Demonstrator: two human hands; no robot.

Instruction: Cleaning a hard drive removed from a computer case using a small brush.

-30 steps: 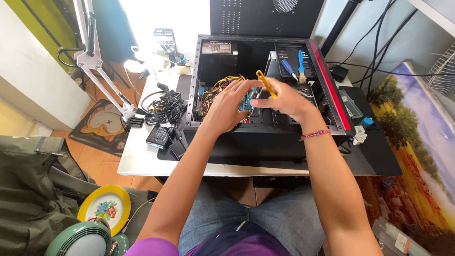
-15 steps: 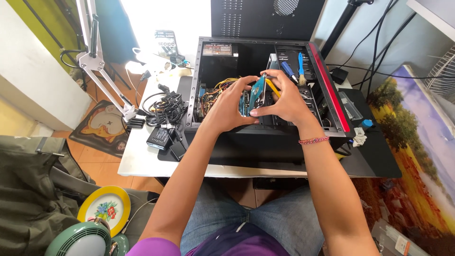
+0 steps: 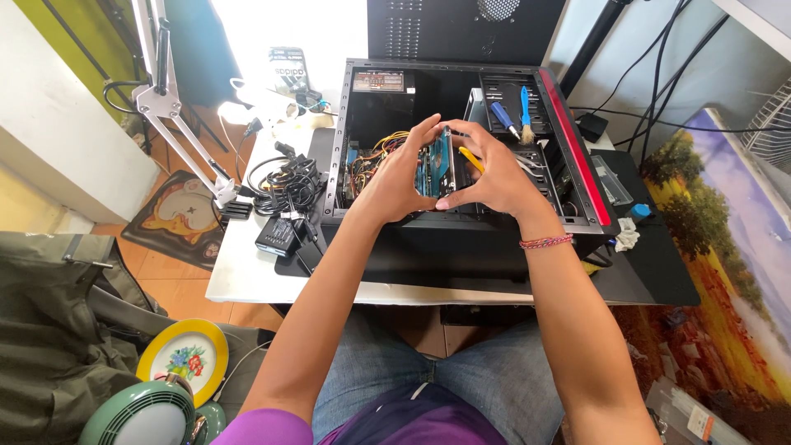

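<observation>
One open black computer case (image 3: 461,239) lay on its side on a white table (image 3: 247,280), filling the centre. Above its cavity, two hands held one blue-green circuit board (image 3: 434,165) upright on edge: the left hand (image 3: 394,183) cupped at nine o'clock, the right hand (image 3: 494,177) at three o'clock, also pinching one yellow tool (image 3: 471,159). Seating the board seemed underway; lowering it squarely would likely come next. Two blue-handled tools (image 3: 512,115) rested at one o'clock.

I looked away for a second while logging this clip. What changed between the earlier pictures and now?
Both hands, left hand and right hand, raised the blue-green circuit card from low in the open computer case and turned it upright on edge. The yellow-handled tool stays in the right hand. The blue brush and cable bundle did not move.
</observation>
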